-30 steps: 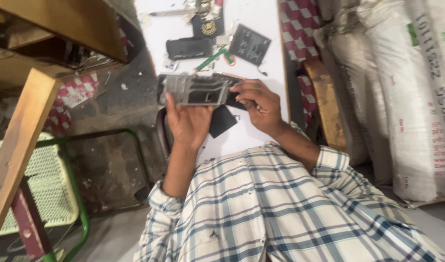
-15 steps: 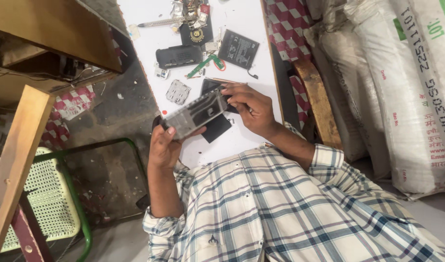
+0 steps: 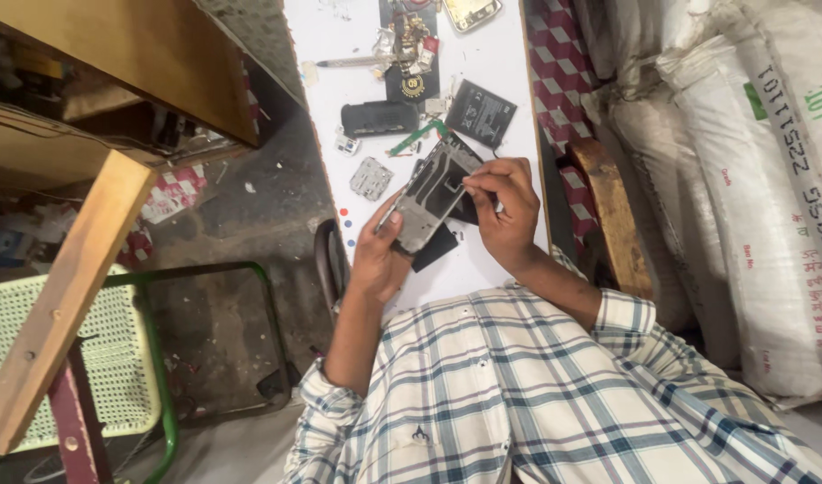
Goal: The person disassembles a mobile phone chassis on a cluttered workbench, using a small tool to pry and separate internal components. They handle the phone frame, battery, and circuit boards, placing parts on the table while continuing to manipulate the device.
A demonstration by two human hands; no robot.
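The left hand pinched the lower end of the opened phone frame while the right hand, fingertips closed, picked at its upper middle; light, stiff, likely fragile, best gripped by the edges.

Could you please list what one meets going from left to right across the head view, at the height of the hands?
Slanting wooden beam → left hand → grey opened phone frame → right hand → brown wooden chair arm → white woven sacks.
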